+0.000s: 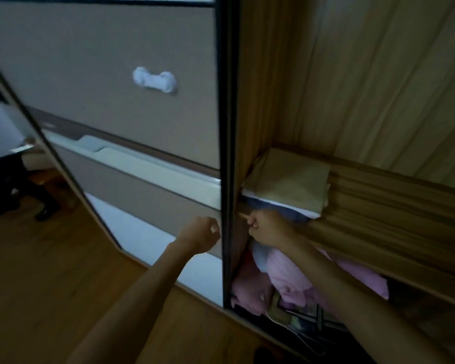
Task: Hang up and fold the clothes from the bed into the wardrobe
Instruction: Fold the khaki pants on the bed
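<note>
Head view: the tall mirrored sliding wardrobe door [142, 114] with its dark frame fills 9 to 12 o'clock. The striped light-wood wardrobe interior [365, 88] takes 1 to 3 o'clock, crossed at 3 by a wooden shelf [378, 206]. A loose heap of pink garments [300, 279] lies below the shelf at 5 o'clock. A folded stack of olive-beige, white and blue cloth [286, 179] sits on the shelf's left end.

Both hands meet near 6 o'clock at the door's edge. The left grip [199, 233] is curled with its fingertips at the frame, and the right grip [267, 229] is a fist against the blue layer. I cannot tell what either clamps.

The cloth looks light, limp and easily rumpled. The stack is probably best lifted from underneath, and the pink pieces by their shoulders.
</note>
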A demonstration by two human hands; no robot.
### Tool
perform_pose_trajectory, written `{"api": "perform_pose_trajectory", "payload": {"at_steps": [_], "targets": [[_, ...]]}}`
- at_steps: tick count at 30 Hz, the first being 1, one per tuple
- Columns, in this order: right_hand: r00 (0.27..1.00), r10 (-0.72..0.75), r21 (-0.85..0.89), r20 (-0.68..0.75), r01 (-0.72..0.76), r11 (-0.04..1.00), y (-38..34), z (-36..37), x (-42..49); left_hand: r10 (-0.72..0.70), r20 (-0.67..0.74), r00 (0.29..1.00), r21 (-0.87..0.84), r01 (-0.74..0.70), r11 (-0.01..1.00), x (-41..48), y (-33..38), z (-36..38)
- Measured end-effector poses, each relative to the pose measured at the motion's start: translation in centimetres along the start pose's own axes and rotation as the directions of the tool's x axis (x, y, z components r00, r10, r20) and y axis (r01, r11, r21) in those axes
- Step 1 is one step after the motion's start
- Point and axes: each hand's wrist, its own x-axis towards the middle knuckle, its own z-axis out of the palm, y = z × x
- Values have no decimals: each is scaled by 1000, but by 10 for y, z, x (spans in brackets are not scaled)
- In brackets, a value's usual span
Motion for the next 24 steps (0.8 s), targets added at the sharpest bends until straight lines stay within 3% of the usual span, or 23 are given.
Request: {"api": "perform_pose_trajectory", "payload": {"at_steps": [5,10,14,18,24], "targets": [[969,-215,-94,119,226,970,-118,39,-1,-235,-80,969,-34,233,972,-87,-87,-23],[841,-495,-90,218,522,848,-250,84,-6,-493,-181,851,-157,470,868,-176,-169,-54],[676,-674,-73,298,720,690,-343,116,-23,-711,-199,675,-229,673,703,-257,-229,-69],[493,-777,-13,391,847,531,-424,156,-37,-871,-210,445,-272,829,489,-346,-270,-79],[244,-848,105,469,939,329,-520,204,-60,-973,-195,124,-399,896,195,-444,-298,-86]]}}
